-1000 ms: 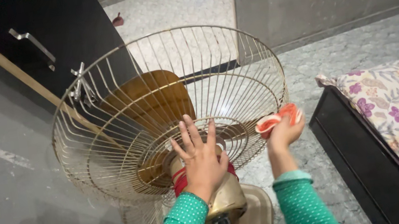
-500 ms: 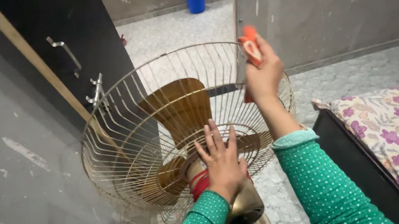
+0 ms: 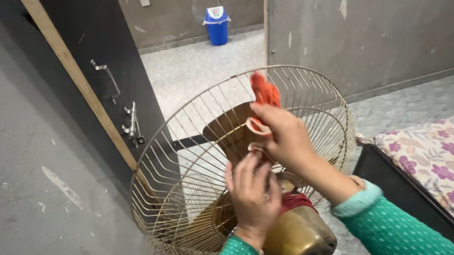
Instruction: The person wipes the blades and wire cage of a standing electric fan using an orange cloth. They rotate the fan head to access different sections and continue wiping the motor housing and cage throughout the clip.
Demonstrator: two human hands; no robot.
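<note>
Grey walls and an open dark door [image 3: 105, 74] stand behind the fan [image 3: 245, 167].
My right hand [image 3: 285, 137] is raised over the wire cage, fingers closed around an orange cloth [image 3: 265, 93]. My left hand [image 3: 252, 193] rests on the cage just above the motor [image 3: 298, 240], fingers loosely bent, holding nothing.

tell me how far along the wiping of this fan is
Done: nothing clearly; the fan's rear wire guard is exposed with no front guard on it, and I cannot tell which parts are already clean. In hand: the right hand holds an orange cloth up inside the guard by the brown blade, while the left hand rests near the motor housing. Left: apparently the other blades and the guard wires.
</note>
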